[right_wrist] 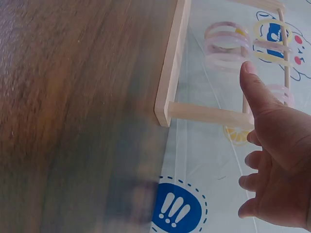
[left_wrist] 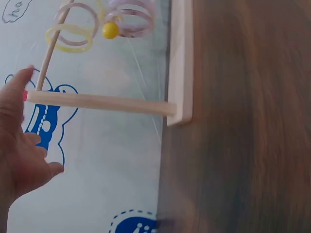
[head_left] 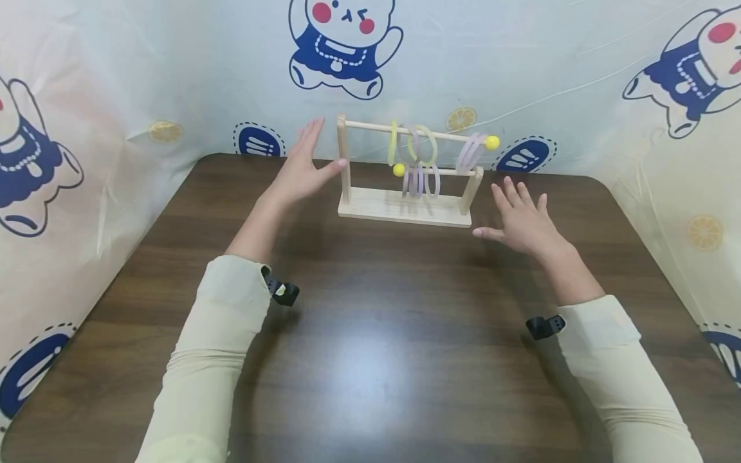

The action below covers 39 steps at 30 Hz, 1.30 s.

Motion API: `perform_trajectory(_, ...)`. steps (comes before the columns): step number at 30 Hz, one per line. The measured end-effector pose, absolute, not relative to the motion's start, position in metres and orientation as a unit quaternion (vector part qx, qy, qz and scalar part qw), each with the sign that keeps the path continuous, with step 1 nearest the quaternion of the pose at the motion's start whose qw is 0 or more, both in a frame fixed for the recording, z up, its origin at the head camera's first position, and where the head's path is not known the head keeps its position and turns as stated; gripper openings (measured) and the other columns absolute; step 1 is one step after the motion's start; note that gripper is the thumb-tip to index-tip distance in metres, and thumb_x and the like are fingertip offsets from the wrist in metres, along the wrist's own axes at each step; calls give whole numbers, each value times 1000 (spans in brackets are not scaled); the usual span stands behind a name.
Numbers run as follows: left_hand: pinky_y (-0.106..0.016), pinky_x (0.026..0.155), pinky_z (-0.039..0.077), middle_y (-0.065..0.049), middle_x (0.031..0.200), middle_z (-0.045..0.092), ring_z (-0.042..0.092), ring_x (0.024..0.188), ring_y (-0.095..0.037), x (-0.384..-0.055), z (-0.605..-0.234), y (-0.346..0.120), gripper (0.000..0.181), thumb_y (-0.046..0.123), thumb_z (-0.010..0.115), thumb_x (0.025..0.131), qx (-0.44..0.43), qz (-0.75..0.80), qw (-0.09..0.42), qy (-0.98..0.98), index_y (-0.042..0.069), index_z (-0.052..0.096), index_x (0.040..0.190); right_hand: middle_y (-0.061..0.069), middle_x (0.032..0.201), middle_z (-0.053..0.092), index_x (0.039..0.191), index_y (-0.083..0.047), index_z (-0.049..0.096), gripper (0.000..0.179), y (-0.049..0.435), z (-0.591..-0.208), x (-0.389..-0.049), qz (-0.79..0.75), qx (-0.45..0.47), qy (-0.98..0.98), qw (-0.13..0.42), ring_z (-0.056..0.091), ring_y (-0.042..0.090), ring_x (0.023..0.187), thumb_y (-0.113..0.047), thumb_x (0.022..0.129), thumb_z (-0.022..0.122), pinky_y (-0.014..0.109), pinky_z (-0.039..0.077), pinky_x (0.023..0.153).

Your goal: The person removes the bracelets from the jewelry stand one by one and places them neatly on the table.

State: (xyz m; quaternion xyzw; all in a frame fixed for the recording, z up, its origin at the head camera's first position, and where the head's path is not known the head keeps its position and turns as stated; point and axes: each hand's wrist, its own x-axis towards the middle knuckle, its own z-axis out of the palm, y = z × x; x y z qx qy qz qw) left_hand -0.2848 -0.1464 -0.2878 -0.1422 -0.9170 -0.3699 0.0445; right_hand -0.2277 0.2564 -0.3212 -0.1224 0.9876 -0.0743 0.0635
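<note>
Keeping the wooden ring rack (head_left: pixel 405 207) level should stop its purple rings (head_left: pixel 471 151) sliding on the upper rod (head_left: pixel 370 126). The rack stands toward the far edge of the brown table (head_left: pixel 359 308), near the printed backdrop (head_left: pixel 231 71), with bare tabletop nearer the person. The left hand (head_left: pixel 303 168) is spread, its thumb by the left post (head_left: pixel 344 141), contact uncertain; the right hand (head_left: pixel 527 222), fingers extended, hovers apart beside the other end.

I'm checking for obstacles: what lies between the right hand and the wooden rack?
In the head view, only bare tabletop shows between the right hand and wooden rack.
</note>
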Motion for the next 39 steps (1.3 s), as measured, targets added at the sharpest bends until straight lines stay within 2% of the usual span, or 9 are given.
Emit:
perform_trajectory(4, -42, 112, 8, 8, 157, 0, 1, 142, -10, -293, -283, -139, 83, 43, 58, 91, -139, -491, 49, -858, 29, 2, 151, 20, 153, -14, 150, -3, 4, 106, 254, -325, -229, -76, -125, 987, 62, -13, 40, 139, -71, 82, 49, 65, -11, 101)
perform_trajectory(7, -38, 112, 13, 7, 157, 3, 5, 142, -10, -298, -278, -133, 79, 37, 57, 93, -135, -572, 38, -808, 28, 4, 152, 20, 154, -13, 150, -4, 4, 107, 252, -328, -230, -81, -128, 986, 64, -11, 41, 139, -72, 81, 50, 65, -10, 101)
perform_trajectory(13, -37, 111, 19, 3, 155, 20, 21, 140, -13, -309, -273, -120, 65, 33, 52, 97, -119, -662, 16, -739, 29, 16, 151, 20, 153, -13, 150, -2, 6, 106, 247, -335, -231, -97, -133, 984, 65, -9, 41, 139, -68, 82, 53, 66, -7, 101)
perform_trajectory(16, -37, 111, 21, 3, 152, 28, 28, 137, -12, -314, -275, -115, 56, 29, 49, 99, -110, -688, 10, -717, 24, 26, 149, 20, 154, -10, 149, -1, 9, 103, 245, -337, -231, -110, -138, 983, 54, -6, 39, 140, -65, 83, 55, 66, -5, 102)
perform_trajectory(20, -33, 109, 24, -5, 145, 39, 36, 131, -13, -321, -276, -108, 42, 17, 48, 99, -106, -736, 19, -669, 9, 41, 140, 21, 154, 7, 148, 1, 18, 93, 239, -334, -233, -121, -144, 982, 7, 8, 39, 140, -60, 87, 54, 62, 1, 106)
perform_trajectory(24, -28, 105, 30, -13, 137, 46, 43, 125, -16, -329, -276, -104, 34, 11, 49, 98, -99, -763, 34, -638, 0, 49, 130, 23, 146, 32, 141, 3, 35, 73, 233, -328, -235, -134, -142, 979, -49, 27, 40, 135, -50, 93, 51, 57, 16, 107)
perform_trajectory(30, -25, 98, 37, -15, 125, 54, 49, 115, -17, -335, -286, -106, 25, 8, 52, 97, -98, -758, 60, -642, 0, 54, 120, 19, 132, 52, 131, -1, 53, 52, 232, -331, -235, -181, -123, 968, -121, 46, 41, 122, -40, 97, 50, 55, 33, 98)
perform_trajectory(34, -24, 93, 38, -7, 109, 59, 50, 107, -17, -336, -290, -107, 15, 7, 54, 94, -112, -761, 76, -635, 4, 59, 108, 20, 121, 59, 123, 1, 59, 49, 231, -333, -236, -206, -117, 959, -156, 52, 43, 113, -40, 98, 48, 54, 38, 94)
perform_trajectory(39, -23, 90, 39, -2, 103, 61, 51, 104, -16, -339, -293, -107, 12, 7, 56, 93, -115, -764, 82, -630, 6, 61, 105, 20, 113, 63, 117, 1, 63, 43, 231, -334, -239, -230, -110, 948, -189, 57, 43, 106, -35, 98, 50, 54, 41, 89)
